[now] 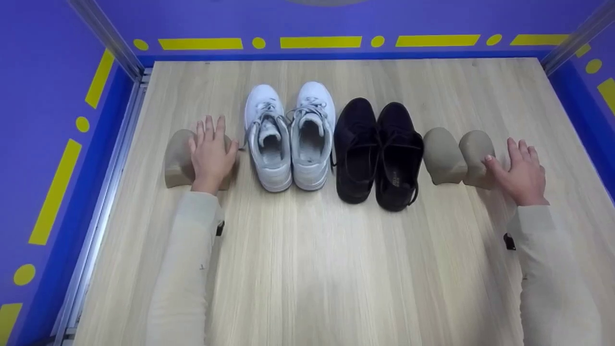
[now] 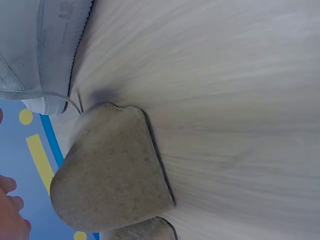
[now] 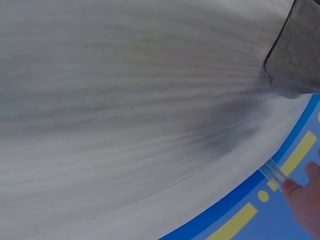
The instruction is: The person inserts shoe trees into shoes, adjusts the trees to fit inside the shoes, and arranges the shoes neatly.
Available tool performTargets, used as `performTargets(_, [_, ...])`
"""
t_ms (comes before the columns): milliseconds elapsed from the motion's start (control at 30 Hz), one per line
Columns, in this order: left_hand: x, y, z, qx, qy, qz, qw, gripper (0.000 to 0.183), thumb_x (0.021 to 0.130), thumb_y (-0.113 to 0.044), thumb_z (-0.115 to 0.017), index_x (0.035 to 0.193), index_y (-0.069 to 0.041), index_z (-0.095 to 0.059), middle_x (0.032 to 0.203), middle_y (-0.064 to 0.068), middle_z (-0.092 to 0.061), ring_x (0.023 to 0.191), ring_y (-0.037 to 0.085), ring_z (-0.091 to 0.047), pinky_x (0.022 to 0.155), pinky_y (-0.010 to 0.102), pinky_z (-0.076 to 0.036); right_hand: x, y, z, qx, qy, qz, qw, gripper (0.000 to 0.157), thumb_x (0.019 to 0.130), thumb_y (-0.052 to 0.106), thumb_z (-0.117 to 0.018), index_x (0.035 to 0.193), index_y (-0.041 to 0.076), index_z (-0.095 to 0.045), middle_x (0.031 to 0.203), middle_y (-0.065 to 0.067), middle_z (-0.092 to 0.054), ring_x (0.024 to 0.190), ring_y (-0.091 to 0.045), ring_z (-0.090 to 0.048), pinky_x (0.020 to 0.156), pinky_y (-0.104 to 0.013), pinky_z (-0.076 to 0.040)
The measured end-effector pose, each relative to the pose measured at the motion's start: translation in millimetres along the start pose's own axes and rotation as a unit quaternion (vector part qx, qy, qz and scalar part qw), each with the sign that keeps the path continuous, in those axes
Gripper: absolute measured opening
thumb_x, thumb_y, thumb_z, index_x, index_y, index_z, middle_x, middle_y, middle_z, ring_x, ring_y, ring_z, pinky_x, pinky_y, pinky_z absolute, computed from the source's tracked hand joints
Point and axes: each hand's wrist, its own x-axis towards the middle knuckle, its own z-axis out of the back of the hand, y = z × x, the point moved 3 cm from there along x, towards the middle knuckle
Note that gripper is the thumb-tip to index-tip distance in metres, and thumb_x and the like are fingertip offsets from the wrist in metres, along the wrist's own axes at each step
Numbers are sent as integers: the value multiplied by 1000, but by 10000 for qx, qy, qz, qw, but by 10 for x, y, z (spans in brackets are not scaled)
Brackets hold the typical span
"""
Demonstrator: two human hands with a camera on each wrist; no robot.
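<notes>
My left hand [image 1: 211,158] is spread palm down over a pair of tan, toe-shaped shoe inserts at the left; it covers most of the right one and overlaps the edge of the left insert [image 1: 178,158]. In the left wrist view, the nearer insert [image 2: 115,170] lies beside a white shoe [image 2: 55,45], with the fingers [image 2: 10,215] apart from it. At the right, my right hand [image 1: 521,178] has its fingers extended beside a second pair, its thumb overlapping the outer insert [image 1: 475,154]. The inner insert [image 1: 444,156] stands close by. Neither hand grips anything.
Between the hands stand two white lace-up sneakers [image 1: 310,180] and two black lace-up shoes [image 1: 355,115], toes away from me. The wooden tabletop [image 1: 307,269] is bounded by a blue back wall [image 1: 326,24] with yellow marks, with blue panels at both sides.
</notes>
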Motion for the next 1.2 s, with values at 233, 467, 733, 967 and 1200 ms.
performTargets(233, [-33, -47, 43, -175, -373, -95, 9991, 62, 89, -36, -43, 142, -15, -18, 148, 14, -14, 137, 30, -7, 107, 51, -7, -26, 11, -25, 189, 46, 37, 9998, 81, 84, 52, -42, 141, 3, -13, 143, -29, -10, 132, -43, -5, 91, -68, -13])
performTargets(467, [-63, -130, 117, -331, -573, -138, 9977, 61, 89, -32, -45, 142, -16, -18, 148, 11, -16, 137, 27, -9, 108, 48, -7, -44, 27, -68, 327, 122, 17, 9994, 85, 82, 52, -47, 141, 3, -11, 144, -27, -8, 132, -44, -6, 94, -67, -12])
performTargets(733, [-120, -265, 192, -402, -707, -346, 9961, 60, 88, -30, -43, 142, -17, -19, 147, 9, -18, 137, 26, -11, 108, 47, -7, -69, 45, -133, 583, 214, 79, 9980, 88, 81, 49, -52, 141, 1, -8, 143, -29, -10, 131, -45, -12, 92, -65, -18])
performTargets(967, [-164, -404, 247, -442, -1027, -608, 9919, 59, 87, -29, -46, 140, -16, -24, 146, 8, -24, 136, 25, -15, 109, 44, -8, -108, 58, -196, 672, 423, -74, 9968, 91, 81, 48, -51, 141, 3, 0, 142, -30, -13, 123, -51, -22, 92, -63, -21])
performTargets(1200, [-210, -583, 303, -787, -1883, -1192, 9717, 53, 83, -20, -53, 133, -10, -39, 137, 13, -39, 131, 28, -28, 106, 47, -16, -119, 82, -239, 556, 568, -158, 9967, 89, 82, 48, -48, 142, 5, 2, 138, -32, -24, 113, -55, -32, 88, -62, -28])
